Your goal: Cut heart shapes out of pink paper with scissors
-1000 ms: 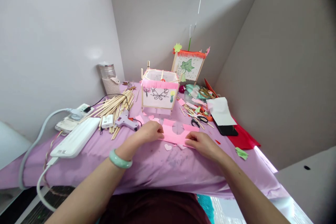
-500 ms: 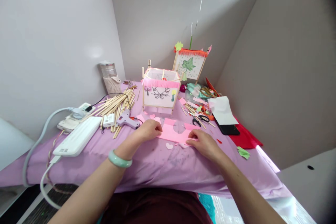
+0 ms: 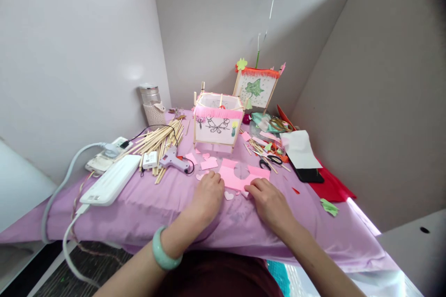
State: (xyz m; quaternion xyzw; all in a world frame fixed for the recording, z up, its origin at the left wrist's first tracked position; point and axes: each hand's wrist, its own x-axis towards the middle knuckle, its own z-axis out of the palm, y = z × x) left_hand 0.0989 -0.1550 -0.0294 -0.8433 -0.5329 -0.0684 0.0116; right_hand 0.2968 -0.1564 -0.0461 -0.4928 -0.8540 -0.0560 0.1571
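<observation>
A pink sheet of paper (image 3: 228,177) with a rounded notch cut in its far edge lies before me on the purple cloth. My left hand (image 3: 209,198), with a pale green bangle on its wrist, has its fingers curled down at the sheet's lower left corner. At the lower right edge, my right hand (image 3: 272,202) pinches the paper between thumb and fingers. A small pale pink heart (image 3: 228,196) lies between both hands. Pink scraps (image 3: 209,163) are scattered just beyond my left hand. Behind the sheet stands a stick-framed paper lantern (image 3: 218,129) with a pink fringe.
To the left are a glue gun (image 3: 174,160), wooden sticks (image 3: 162,141), a white power bank (image 3: 110,180) and cables. Scissors (image 3: 265,163), a phone (image 3: 306,175) under white paper and red fabric (image 3: 334,190) lie right. A second lantern (image 3: 256,88) and a jar (image 3: 152,104) are at the back.
My left hand has shifted inward and nearer to me, uncovering pink scraps at the sheet's left. My right hand stays at the lower right edge. The view has shifted slightly.
</observation>
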